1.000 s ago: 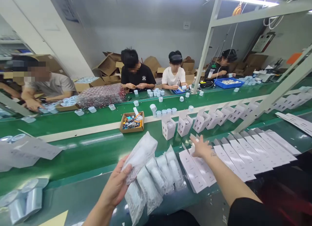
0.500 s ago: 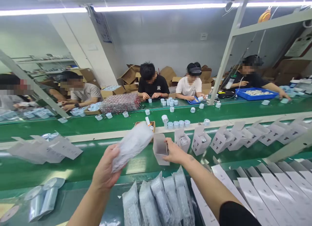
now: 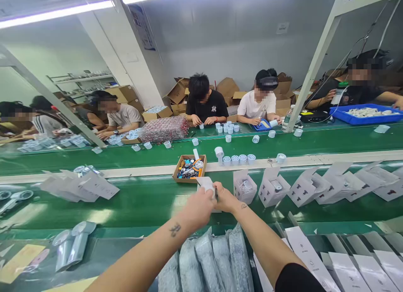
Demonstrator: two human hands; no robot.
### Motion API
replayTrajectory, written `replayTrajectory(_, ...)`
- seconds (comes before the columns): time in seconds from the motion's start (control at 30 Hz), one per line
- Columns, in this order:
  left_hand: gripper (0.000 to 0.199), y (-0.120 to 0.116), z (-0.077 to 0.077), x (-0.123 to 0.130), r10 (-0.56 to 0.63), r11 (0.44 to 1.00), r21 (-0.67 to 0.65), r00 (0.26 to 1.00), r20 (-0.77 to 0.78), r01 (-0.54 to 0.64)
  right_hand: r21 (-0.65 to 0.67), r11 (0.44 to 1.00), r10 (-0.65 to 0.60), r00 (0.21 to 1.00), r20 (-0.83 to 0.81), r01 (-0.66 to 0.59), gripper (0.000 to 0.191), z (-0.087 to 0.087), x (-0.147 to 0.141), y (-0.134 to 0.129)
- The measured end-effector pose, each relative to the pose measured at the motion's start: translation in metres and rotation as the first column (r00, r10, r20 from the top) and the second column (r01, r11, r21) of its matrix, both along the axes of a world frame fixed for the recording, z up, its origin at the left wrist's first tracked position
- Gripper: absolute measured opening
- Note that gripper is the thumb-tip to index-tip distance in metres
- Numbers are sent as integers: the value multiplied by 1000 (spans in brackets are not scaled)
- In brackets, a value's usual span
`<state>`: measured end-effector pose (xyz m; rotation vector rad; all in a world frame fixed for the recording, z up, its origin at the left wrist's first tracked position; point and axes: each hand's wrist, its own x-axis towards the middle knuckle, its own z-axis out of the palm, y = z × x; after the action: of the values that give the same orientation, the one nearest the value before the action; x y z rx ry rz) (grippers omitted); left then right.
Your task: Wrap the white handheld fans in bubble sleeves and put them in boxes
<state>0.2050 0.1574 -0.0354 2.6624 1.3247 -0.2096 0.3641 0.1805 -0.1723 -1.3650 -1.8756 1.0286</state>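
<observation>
At frame centre, the right hand point(image 3: 225, 199) pinches a white cardboard box point(image 3: 206, 183); the left hand point(image 3: 201, 206) covers its top, grip hidden. Probably filling; next move calls for steady walls.

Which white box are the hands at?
The white box nearest the cardboard tray, left of the row of open boxes: left hand and right hand are both at it, neither at the others.
</observation>
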Motion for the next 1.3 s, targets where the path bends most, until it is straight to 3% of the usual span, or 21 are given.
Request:
replayTrajectory(0.17,37,38,4,32,181,983,-39,983,-7,-181,-11,1000,-28,999,-25,27,71,-2,11,-1)
replayTrajectory(0.27,39,53,3,35,-27,995,-93,1000,6,27,-27,1000,-15,999,-45,13,74,-3,17,-3)
replayTrajectory(0.37,36,60,0,44,-222,969,-118,974,-40,216,-46,999,-16,998,-68,13,77,-3,15,-1)
replayTrajectory(0.47,39,58,-6,55,-172,984,-67,983,-68,167,-49,998,-37,995,-92,33,79,-2,16,1)
replayTrajectory(0.57,48,46,-15,52,-195,981,-26,981,-13,195,-31,998,-60,992,-113,57,76,-2,25,-1)
replayTrajectory(0.67,28,37,-25,31,-195,981,13,974,113,195,-47,996,-77,990,-114,72,78,-3,34,-7)
replayTrajectory(0.77,21,35,-33,15,-139,988,-47,986,91,144,-59,997,-60,993,-100,54,77,-1,32,-12)
replayTrajectory(0.93,22,40,-30,18,-12,999,-32,996,92,15,-64,996,-68,994,-83,62,76,5,22,-10)
replayTrajectory(1.0,41,42,-25,19,-44,999,-11,986,159,46,-55,997,-60,995,-83,56,76,7,23,-8)
replayTrajectory(1.07,57,42,-22,18,-167,984,-32,967,195,176,-41,998,-43,996,-81,40,76,8,25,-8)
replayTrajectory(1.13,56,42,-23,18,-255,961,-64,952,166,269,-37,999,-40,997,-72,37,76,7,27,-9)
replayTrajectory(1.3,39,42,-37,37,-143,988,-46,989,37,145,-54,997,-59,996,-66,56,69,0,32,-11)
